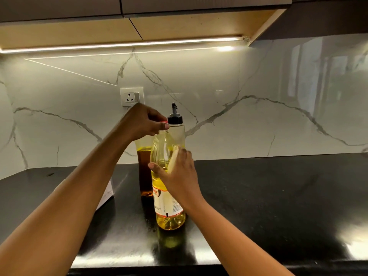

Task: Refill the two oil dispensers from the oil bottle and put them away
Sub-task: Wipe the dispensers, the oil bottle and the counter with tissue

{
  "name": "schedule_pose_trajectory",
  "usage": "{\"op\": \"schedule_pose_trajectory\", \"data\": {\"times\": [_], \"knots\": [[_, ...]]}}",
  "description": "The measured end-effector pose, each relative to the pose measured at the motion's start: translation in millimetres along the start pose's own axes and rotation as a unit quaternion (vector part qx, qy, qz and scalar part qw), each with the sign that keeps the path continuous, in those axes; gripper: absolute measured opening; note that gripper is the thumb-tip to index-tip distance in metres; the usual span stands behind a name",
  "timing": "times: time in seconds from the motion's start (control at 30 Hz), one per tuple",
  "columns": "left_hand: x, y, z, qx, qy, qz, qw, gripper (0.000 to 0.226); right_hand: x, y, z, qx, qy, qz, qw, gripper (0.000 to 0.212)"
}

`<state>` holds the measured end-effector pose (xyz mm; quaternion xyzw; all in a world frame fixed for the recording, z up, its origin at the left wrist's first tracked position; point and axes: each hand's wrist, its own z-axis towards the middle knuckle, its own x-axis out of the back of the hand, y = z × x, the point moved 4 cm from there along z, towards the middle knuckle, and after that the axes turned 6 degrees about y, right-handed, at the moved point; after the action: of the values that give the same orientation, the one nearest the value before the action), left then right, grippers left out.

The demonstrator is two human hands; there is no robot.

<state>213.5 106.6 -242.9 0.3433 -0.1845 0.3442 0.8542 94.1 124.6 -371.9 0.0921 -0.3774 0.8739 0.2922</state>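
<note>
A clear plastic oil bottle point(168, 212) with yellow oil and a white label stands upright on the black counter point(258, 196). My right hand point(177, 176) grips its body around the middle. My left hand point(142, 121) pinches the red cap point(164, 121) at the bottle's top. Behind the bottle stand two dispensers: one with a black pour spout point(175, 116) and a clear, nearly empty body point(180, 134), and one to its left holding dark amber oil point(144, 172), its top hidden by my left hand.
A white marble backsplash runs behind the counter, with a wall socket point(131, 97) above the dispensers. A white object point(108, 193) lies under my left forearm. Upper cabinets with a light strip point(123, 44) hang overhead. The counter's front edge is near the bottom.
</note>
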Motion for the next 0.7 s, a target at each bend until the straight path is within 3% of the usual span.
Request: {"op": "schedule_pose_trajectory", "data": {"times": [0.07, 0.17, 0.27, 0.33, 0.43, 0.57, 0.63, 0.7], "knots": [[-0.1, -3.4, -2.2, 0.009, -0.01, -0.038, 0.999, 0.028, -7.0, 25.4, -24.4, -0.071, -0.077, 0.101, 0.989, 0.073], [1.5, -7.7, -6.1, 0.017, -0.013, -0.067, 0.998, 0.027, -22.2, 57.3, -66.8, -0.21, -0.202, 0.18, 0.94, 0.076], [0.4, -9.9, -7.5, 0.026, -0.015, -0.1, 0.995, 0.027, -26.8, 53.0, -62.4, -0.288, -0.228, 0.287, 0.885, 0.071], [-0.7, -10.8, -7.8, 0.034, -0.019, -0.115, 0.993, 0.026, -20.0, 36.6, -34.8, -0.27, -0.203, 0.313, 0.888, 0.085], [0.3, -12.3, -6.6, 0.041, -0.03, -0.122, 0.991, 0.024, 2.2, -5.3, 14.3, -0.192, -0.16, 0.345, 0.904, 0.072], [2.0, -13.6, -6.7, 0.039, -0.053, -0.139, 0.988, 0.024, 9.8, -28.0, 41.1, -0.097, -0.132, 0.259, 0.952, 0.071], [2.7, -15.2, -8.3, 0.042, -0.062, -0.158, 0.985, 0.026, 1.1, -3.8, 20.3, -0.125, -0.154, 0.24, 0.95, 0.075], [3.4, -15.9, -9.1, 0.038, -0.07, -0.17, 0.982, 0.027, -9.1, 34.0, -17.6, -0.232, -0.206, 0.235, 0.921, 0.07]]}}
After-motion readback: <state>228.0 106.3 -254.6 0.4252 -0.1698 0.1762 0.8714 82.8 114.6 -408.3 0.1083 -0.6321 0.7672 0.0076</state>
